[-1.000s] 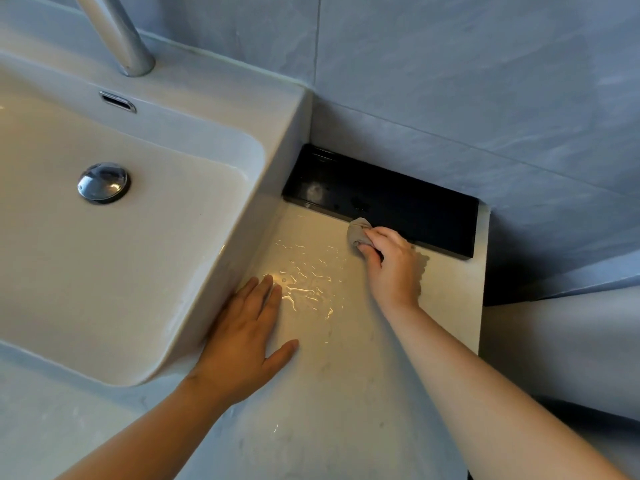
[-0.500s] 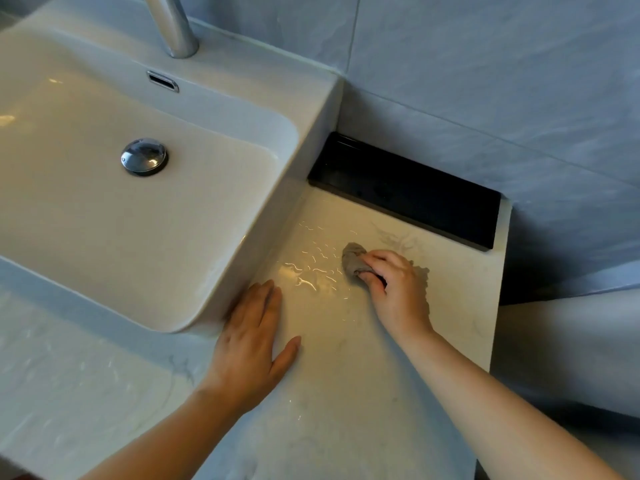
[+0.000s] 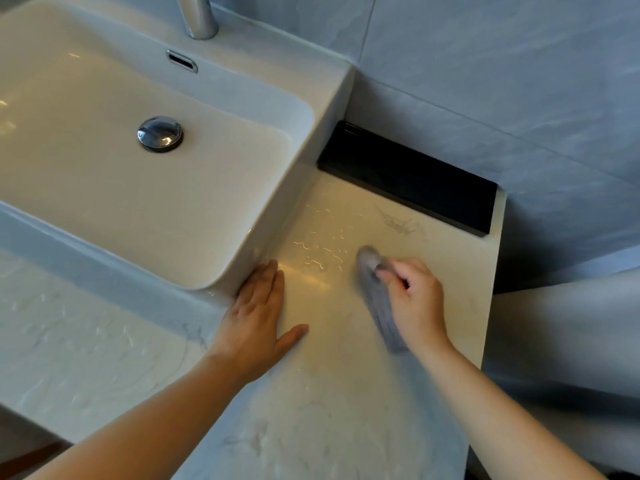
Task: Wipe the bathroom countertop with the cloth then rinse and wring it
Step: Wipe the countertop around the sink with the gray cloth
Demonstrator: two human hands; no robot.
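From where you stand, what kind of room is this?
Most likely a bathroom: a white basin with a chrome tap, on a marble-look countertop against grey tiled walls.

We mark the free strip of countertop as closed on 3 sides. On the left stands the raised side wall of the sink. At the back lies the black tray, set against the tiled wall. On the right is the counter's own edge, where the surface drops away.

2 obstacles sit on this strip: the left hand, flat and just beside the sink's near corner, and the right hand, gripping the cloth. Between them we find 1 open lane running back to the tray, wet with droplets. Nearer us the countertop widens leftward along the sink's front. Over the basin, the faucet and drain plug stand up.
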